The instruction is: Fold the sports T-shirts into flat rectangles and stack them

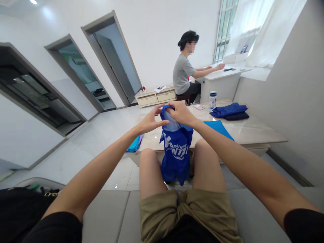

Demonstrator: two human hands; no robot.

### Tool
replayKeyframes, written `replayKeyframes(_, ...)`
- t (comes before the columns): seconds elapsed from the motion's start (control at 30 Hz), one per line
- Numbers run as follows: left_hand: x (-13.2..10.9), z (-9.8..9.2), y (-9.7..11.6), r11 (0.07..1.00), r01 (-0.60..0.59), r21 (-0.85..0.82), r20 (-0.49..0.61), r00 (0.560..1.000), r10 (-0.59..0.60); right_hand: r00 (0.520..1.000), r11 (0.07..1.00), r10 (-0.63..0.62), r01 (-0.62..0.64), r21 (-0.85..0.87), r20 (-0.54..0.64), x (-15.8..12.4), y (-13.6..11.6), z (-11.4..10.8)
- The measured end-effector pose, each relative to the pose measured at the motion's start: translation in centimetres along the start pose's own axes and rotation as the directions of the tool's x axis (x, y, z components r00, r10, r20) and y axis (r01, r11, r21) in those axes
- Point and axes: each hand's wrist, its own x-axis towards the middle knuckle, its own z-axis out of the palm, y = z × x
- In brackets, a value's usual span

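The cloth (176,170) is royal blue (its lettering (177,151) white).

Cloth (177,152) between knees (149,162); table (263,133) beyond

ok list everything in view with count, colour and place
printed cloth: one, blue, between legs
folded cloth: one, light blue, table's right
cloth pile: one, turquoise and purple, table's left
clothing pile: one, dark blue, beside bottle
bottle: one, white, table's far side
phone: one, pink, left of bottle
table: one, pale, ahead
person: one, grey shirt, at desk
desk: one, white, by window
cabinet: one, cream, far wall
doorways: three, brownish frames, left
window: one, white curtains, upper right
sofa: one, grey, below
bag (probably): one, black, lower left
legs: two, khaki shorts, bottom
left hand: one, bare, printed cloth's left rim
right hand: one, bare, printed cloth's right rim
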Motion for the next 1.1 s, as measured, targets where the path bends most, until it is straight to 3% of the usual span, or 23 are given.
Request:
replayKeyframes(0.07, 0.5, 2.4, 0.1, 0.994, 0.013, -0.106, 0.039, 0.999, -0.009, 0.996, 0.997, -0.059, 0.062, -0.046, 0.068, 0.2, -0.4, 0.0)
replayKeyframes(0.13, 1.1, 3.5, -0.3, 0.979, 0.12, -0.164, 0.087, 0.99, -0.107, 0.994, 0.994, -0.071, 0.078, -0.079, 0.088, 0.3, -0.2, -0.5)
replayKeyframes(0.23, 1.9, 3.2, -0.9, 0.964, 0.222, -0.144, 0.139, 0.969, -0.203, 0.99, 0.995, -0.036, 0.048, -0.091, 0.133, 0.1, 1.0, -2.3)
replayKeyframes(0.33, 2.2, 1.9, -1.0, 0.978, 0.185, -0.099, 0.031, 0.983, -0.183, 0.961, 0.997, 0.051, -0.033, -0.069, 0.273, -1.4, 2.7, -4.0)
replayKeyframes(0.4, 2.1, 1.3, -0.6, 0.981, 0.167, -0.102, -0.064, 0.983, -0.174, 0.926, 0.993, 0.118, -0.106, -0.053, 0.358, -3.3, 4.2, -4.0)
replayKeyframes(0.53, 1.4, 0.3, 0.1, 0.982, 0.168, -0.09, -0.175, 0.968, -0.182, 0.869, 0.972, 0.219, -0.236, -0.017, 0.445, -8.0, 7.8, -0.6)
replayKeyframes(0.67, 0.6, -1.3, -0.1, 0.982, 0.188, -0.015, -0.248, 0.951, -0.186, 0.943, 0.949, 0.215, -0.263, 0.172, 0.256, -9.4, 10.1, 3.2)
replayKeyframes(0.77, 0.1, -3.0, -0.5, 0.976, 0.211, 0.048, -0.281, 0.941, -0.19, 0.969, 0.925, 0.231, -0.247, 0.289, 0.088, -7.4, 9.8, 2.9)
replayKeyframes(0.83, -0.2, -4.3, -0.8, 0.97, 0.23, 0.081, -0.311, 0.93, -0.194, 0.975, 0.932, 0.213, -0.224, 0.284, 0.066, -5.7, 8.9, 1.5)
replayKeyframes(0.97, -0.9, -6.2, -1.0, 0.959, 0.267, 0.098, -0.357, 0.909, -0.216, 0.974, 0.967, 0.12, -0.159, 0.199, 0.194, -3.5, 5.7, -0.9)
replayKeyframes(1.03, -1.4, -6.7, -1.0, 0.955, 0.278, 0.103, -0.352, 0.908, -0.226, 0.958, 0.969, 0.124, -0.173, 0.174, 0.26, -3.0, 4.4, -1.4)
replayKeyframes(1.1, -2.0, -7.2, -0.8, 0.954, 0.279, 0.11, -0.338, 0.913, -0.228, 0.956, 0.966, 0.164, -0.206, 0.157, 0.244, -2.5, 3.7, -1.6)
